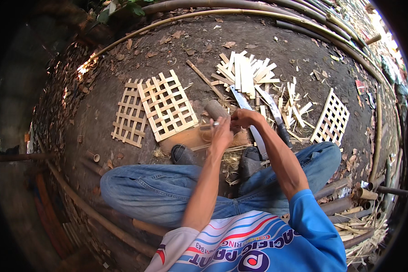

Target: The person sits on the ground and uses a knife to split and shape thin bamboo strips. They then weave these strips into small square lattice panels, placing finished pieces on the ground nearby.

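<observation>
My left hand, with a ring on one finger, is closed just in front of a short, thick wooden or bamboo cylinder. Right beside it my right hand is curled, its fingertips meeting the left hand's. What either set of fingers grips is hidden. Beneath both hands a brown wooden block lies on the ground between my shoes. A toothed saw blade passes under my right forearm. To its right lies a long knife with a black handle.
Two woven bamboo lattice panels lie to the left, overlapping; another lattice panel is at the right. Flat bamboo strips are piled ahead, with scattered offcuts nearby. Long bamboo poles border the leaf-strewn dirt ground.
</observation>
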Tool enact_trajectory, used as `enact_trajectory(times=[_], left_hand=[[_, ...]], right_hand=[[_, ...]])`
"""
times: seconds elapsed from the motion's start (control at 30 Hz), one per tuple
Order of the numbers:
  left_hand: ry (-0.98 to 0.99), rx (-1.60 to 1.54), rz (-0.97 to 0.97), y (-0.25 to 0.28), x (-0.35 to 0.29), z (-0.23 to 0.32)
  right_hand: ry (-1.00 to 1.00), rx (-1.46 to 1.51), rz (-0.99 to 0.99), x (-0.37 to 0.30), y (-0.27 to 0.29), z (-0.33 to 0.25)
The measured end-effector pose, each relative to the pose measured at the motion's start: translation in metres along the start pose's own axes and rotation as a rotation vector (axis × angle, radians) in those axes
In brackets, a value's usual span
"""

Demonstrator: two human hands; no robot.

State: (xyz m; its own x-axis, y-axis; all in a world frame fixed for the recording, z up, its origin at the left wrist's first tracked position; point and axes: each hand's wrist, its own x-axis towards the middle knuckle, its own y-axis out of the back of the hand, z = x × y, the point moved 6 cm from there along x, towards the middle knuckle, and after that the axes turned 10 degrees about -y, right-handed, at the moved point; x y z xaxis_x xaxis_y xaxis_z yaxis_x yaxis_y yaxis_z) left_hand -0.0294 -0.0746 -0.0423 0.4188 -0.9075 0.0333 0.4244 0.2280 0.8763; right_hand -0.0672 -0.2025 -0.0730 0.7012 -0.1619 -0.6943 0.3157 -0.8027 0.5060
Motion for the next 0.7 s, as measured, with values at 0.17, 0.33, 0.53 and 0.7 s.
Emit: enact_trajectory(times=[0.17, 0.33, 0.53, 0.7], left_hand=[[-0.079, -0.278, -0.075, -0.004, 0.009, -0.006], [-0.151, -0.222, -0.134, -0.009, 0.01, -0.024], [-0.151, -0.12, -0.177, -0.019, 0.006, -0.027], [-0.17, -0.092, -0.146, -0.014, 0.005, -0.03]], right_hand=[[-0.094, -0.014, -0.246, 0.005, 0.005, 0.004], [-0.116, -0.059, -0.317, 0.007, -0.001, -0.004], [-0.095, -0.045, -0.259, 0.01, -0.011, -0.002], [-0.015, -0.029, -0.155, 0.013, -0.012, -0.007]])
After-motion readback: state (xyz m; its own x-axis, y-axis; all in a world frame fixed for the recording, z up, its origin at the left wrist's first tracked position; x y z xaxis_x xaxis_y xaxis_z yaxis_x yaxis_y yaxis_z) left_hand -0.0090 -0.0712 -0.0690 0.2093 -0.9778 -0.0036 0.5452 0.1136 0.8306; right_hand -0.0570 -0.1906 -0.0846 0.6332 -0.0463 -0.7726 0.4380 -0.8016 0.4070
